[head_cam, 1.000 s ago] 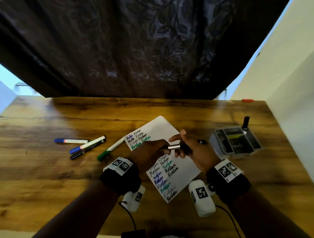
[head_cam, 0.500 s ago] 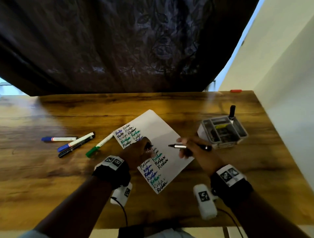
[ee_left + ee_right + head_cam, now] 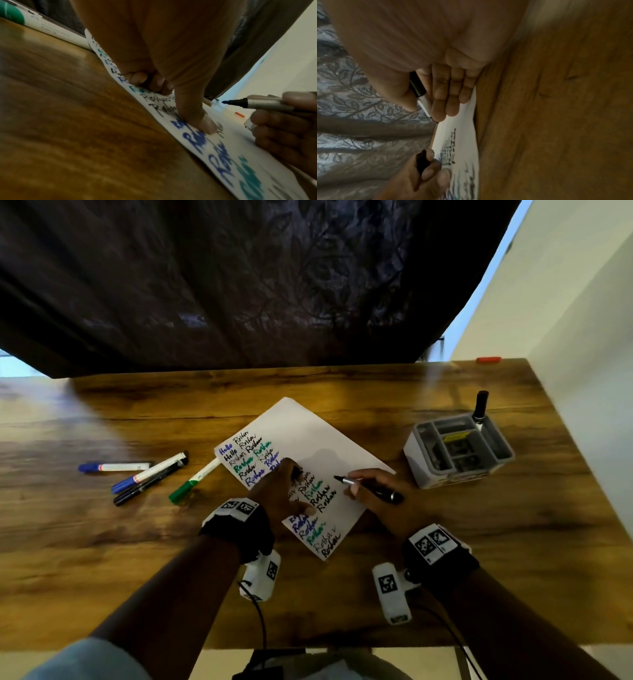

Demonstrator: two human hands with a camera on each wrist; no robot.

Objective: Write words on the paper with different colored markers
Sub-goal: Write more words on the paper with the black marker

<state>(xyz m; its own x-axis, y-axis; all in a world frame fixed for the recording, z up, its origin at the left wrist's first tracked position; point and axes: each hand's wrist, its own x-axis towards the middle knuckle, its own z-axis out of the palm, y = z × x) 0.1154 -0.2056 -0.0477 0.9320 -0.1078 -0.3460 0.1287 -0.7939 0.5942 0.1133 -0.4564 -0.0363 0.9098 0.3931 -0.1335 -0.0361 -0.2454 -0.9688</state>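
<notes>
A white paper (image 3: 318, 436) lies tilted on the wooden table (image 3: 479, 559), with columns of words in blue, green and black down its left side. My left hand (image 3: 284, 491) rests on the written part, thumb (image 3: 197, 119) pressed on the sheet, fingers curled round a black cap (image 3: 421, 162). My right hand (image 3: 380, 494) grips an uncapped marker (image 3: 370, 490) with a silver barrel (image 3: 267, 104) and black rear end. Its tip points left, just above the blank area right of the words.
Left of the paper lie several capped markers: a blue one (image 3: 113, 466), a blue-and-white one (image 3: 150, 472), a black one (image 3: 144, 491) and a green one (image 3: 193, 482). A grey organiser (image 3: 421, 440) with an upright black marker (image 3: 480, 405) stands at the right. Dark curtain behind.
The hands, joined at the marker a second ago, have pulled apart with the cap off. The left hand settled on the paper; the right brought the marker tip over the blank area.
</notes>
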